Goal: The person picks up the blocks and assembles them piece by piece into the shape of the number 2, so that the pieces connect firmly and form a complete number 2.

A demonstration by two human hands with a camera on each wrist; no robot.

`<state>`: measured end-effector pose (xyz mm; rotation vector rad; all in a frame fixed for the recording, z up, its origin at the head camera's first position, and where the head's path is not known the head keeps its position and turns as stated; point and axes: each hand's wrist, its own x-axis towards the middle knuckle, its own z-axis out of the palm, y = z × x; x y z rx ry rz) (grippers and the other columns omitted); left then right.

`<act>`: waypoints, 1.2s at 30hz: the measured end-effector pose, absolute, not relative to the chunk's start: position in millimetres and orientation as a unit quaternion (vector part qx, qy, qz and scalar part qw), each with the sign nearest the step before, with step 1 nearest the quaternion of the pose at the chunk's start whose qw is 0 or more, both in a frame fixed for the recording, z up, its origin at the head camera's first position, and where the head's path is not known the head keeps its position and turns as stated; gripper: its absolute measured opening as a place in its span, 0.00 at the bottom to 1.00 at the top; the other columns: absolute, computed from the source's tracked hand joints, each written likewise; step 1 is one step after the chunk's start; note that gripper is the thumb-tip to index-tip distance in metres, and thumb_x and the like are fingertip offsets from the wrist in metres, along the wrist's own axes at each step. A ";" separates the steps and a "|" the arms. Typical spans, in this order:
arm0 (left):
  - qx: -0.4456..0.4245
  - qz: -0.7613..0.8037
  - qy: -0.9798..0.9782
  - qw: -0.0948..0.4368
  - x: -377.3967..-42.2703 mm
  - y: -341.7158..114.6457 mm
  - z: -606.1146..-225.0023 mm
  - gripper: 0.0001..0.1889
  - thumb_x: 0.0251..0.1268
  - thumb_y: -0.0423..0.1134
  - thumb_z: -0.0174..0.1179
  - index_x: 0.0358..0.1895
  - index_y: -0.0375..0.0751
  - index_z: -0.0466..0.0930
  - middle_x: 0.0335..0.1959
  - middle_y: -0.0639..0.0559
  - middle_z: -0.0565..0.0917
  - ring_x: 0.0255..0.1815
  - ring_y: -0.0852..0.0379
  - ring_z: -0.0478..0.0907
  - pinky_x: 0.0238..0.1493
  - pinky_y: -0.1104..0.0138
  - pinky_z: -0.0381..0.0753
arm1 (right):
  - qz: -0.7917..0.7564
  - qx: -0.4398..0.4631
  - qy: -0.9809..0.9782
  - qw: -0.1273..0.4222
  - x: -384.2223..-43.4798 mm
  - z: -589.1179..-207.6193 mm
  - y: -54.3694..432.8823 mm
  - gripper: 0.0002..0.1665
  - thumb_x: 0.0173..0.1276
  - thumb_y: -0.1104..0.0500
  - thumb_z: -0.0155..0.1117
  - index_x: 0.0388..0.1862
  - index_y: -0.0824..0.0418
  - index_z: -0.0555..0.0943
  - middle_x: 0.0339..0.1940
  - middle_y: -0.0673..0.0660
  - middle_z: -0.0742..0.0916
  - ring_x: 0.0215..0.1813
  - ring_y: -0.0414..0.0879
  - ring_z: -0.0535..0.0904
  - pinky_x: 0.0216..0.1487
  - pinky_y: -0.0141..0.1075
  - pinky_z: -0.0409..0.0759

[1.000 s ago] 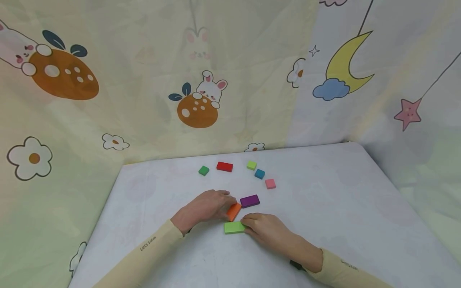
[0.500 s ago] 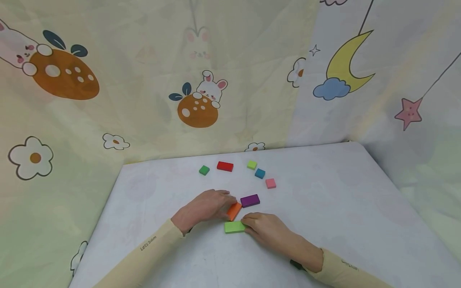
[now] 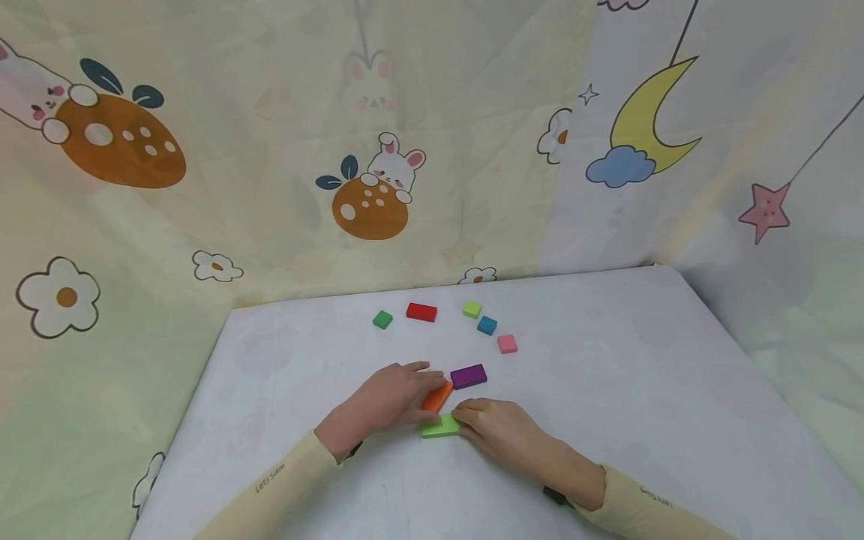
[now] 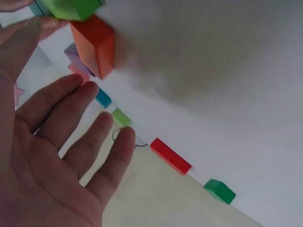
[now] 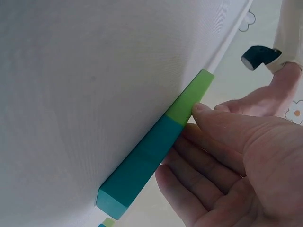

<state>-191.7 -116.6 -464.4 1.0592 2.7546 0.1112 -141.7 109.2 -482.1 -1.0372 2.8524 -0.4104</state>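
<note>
My left hand (image 3: 394, 397) is over the orange block (image 3: 437, 397), its fingers straight and spread. In the left wrist view, the left thumb (image 4: 21, 42) reaches the light green block (image 4: 71, 7), while the other fingers are apart from the orange block. My right hand (image 3: 502, 435) pinches the right end of the light green block in the head view. A longer teal block (image 5: 142, 165) lies end to end with the light green block in the right wrist view; the right hand hides it in the head view. A purple block (image 3: 469, 376) lies just beyond the orange one.
Farther back on the white table (image 3: 607, 352) lie a small green block (image 3: 382, 320), a red block (image 3: 421, 312), a small yellow-green block (image 3: 472, 309), a blue block (image 3: 487, 325) and a pink block (image 3: 508, 343). A printed curtain (image 3: 472, 150) rises behind the table.
My left hand has loosened from the orange block and spread its fingers. It has shifted slightly nearer, bringing the thumb to the light green block. The right hand has stayed still.
</note>
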 end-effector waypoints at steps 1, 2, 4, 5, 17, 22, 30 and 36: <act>0.355 0.038 0.930 0.089 -188.7 -115.6 -465.1 0.33 0.62 0.62 0.65 0.69 0.56 0.75 0.66 0.60 0.80 0.73 0.52 0.71 0.63 0.56 0.80 | -0.134 -0.338 0.931 0.041 -141.6 -482.0 109.0 0.18 0.70 0.53 0.68 0.56 0.56 0.86 0.50 0.49 0.90 0.54 0.44 0.86 0.55 0.39 0.85; 0.352 0.038 0.931 0.084 -185.8 -114.6 -465.7 0.33 0.63 0.62 0.65 0.70 0.56 0.75 0.67 0.59 0.80 0.74 0.52 0.70 0.64 0.55 0.79 | -0.135 -0.338 0.931 0.042 -141.6 -481.9 108.8 0.18 0.70 0.53 0.68 0.56 0.56 0.86 0.50 0.49 0.90 0.54 0.44 0.86 0.55 0.39 0.85; 0.343 0.037 0.935 0.077 -180.2 -112.9 -467.4 0.34 0.63 0.63 0.64 0.71 0.56 0.73 0.68 0.59 0.79 0.75 0.51 0.69 0.66 0.53 0.78 | -0.136 -0.340 0.930 0.039 -141.8 -482.1 108.8 0.17 0.70 0.53 0.68 0.55 0.56 0.86 0.50 0.49 0.90 0.53 0.44 0.86 0.55 0.39 0.86; 0.339 0.037 0.937 0.073 -177.4 -112.4 -468.2 0.35 0.63 0.63 0.64 0.71 0.55 0.73 0.68 0.58 0.78 0.75 0.51 0.69 0.66 0.52 0.77 | -0.136 -0.342 0.929 0.036 -141.8 -482.2 108.8 0.17 0.70 0.53 0.68 0.54 0.56 0.86 0.50 0.49 0.90 0.53 0.44 0.86 0.54 0.39 0.86; 0.327 0.019 0.944 0.025 -159.7 -114.0 -477.7 0.34 0.66 0.63 0.61 0.71 0.51 0.74 0.70 0.57 0.77 0.74 0.50 0.70 0.66 0.52 0.77 | -0.139 -0.352 0.925 0.009 -142.3 -481.5 109.2 0.14 0.69 0.55 0.68 0.52 0.57 0.87 0.48 0.49 0.90 0.52 0.43 0.87 0.53 0.38 0.86; 0.323 0.017 0.946 0.022 -158.2 -113.5 -479.2 0.33 0.66 0.63 0.60 0.71 0.51 0.74 0.70 0.58 0.77 0.74 0.50 0.70 0.65 0.53 0.78 | -0.141 -0.353 0.925 0.010 -141.6 -481.6 109.2 0.14 0.69 0.55 0.68 0.52 0.57 0.87 0.48 0.49 0.90 0.52 0.43 0.87 0.53 0.37 0.86; 0.319 0.014 0.948 0.013 -156.4 -111.4 -480.9 0.33 0.66 0.62 0.61 0.70 0.52 0.75 0.69 0.58 0.78 0.74 0.50 0.71 0.63 0.52 0.79 | -0.141 -0.354 0.925 0.009 -141.1 -483.6 110.0 0.16 0.69 0.55 0.69 0.53 0.58 0.86 0.49 0.50 0.90 0.53 0.44 0.87 0.53 0.39 0.86; 0.315 0.010 0.949 0.013 -155.6 -110.0 -482.8 0.33 0.67 0.62 0.60 0.71 0.52 0.73 0.70 0.59 0.77 0.74 0.51 0.70 0.63 0.53 0.80 | -0.143 -0.346 0.927 0.021 -141.4 -483.9 111.6 0.18 0.68 0.54 0.69 0.55 0.57 0.86 0.51 0.49 0.90 0.54 0.44 0.86 0.55 0.39 0.85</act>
